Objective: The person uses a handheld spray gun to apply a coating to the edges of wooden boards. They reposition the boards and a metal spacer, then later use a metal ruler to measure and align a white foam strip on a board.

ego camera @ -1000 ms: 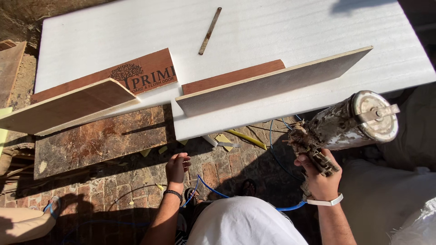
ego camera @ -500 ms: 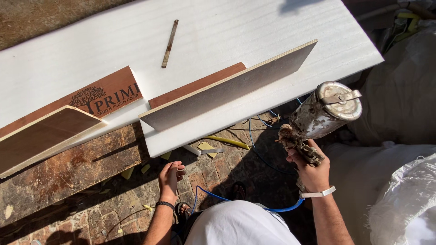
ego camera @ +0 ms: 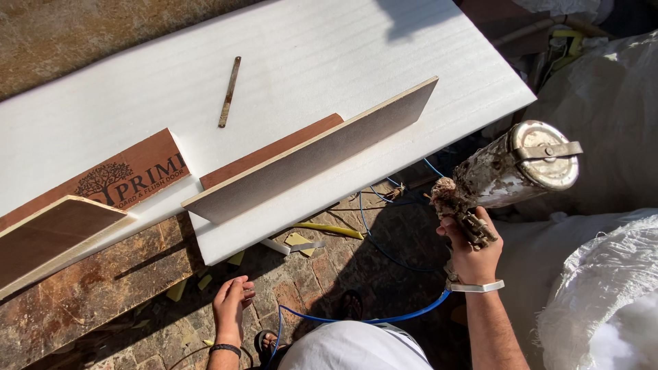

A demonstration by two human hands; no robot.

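Note:
My right hand [ego camera: 471, 248] grips the crusted handle of a paint-spattered spray gun [ego camera: 510, 173] whose metal cup with a clamped lid points up and to the right. A blue hose [ego camera: 356, 320] runs from below it across the ground. My left hand [ego camera: 232, 303] hangs free over the brick paving, fingers loosely apart, holding nothing. Ahead lies a big white foam-covered board [ego camera: 288, 62]. A long pale panel [ego camera: 312, 156] stands on edge on it, with a brown board [ego camera: 274, 149] flat behind it.
A thin metal strip [ego camera: 229, 91] lies on the white board. At left are a brown printed board [ego camera: 127, 175] and another tilted panel [ego camera: 58, 233]. Yellow scraps [ego camera: 329, 229] litter the paving. White sacks [ego camera: 603, 294] stand at right.
The view has drifted right, so the boards sit further left. My right hand with the spray gun stays raised. My left hand has opened from a loose curl and hangs lower.

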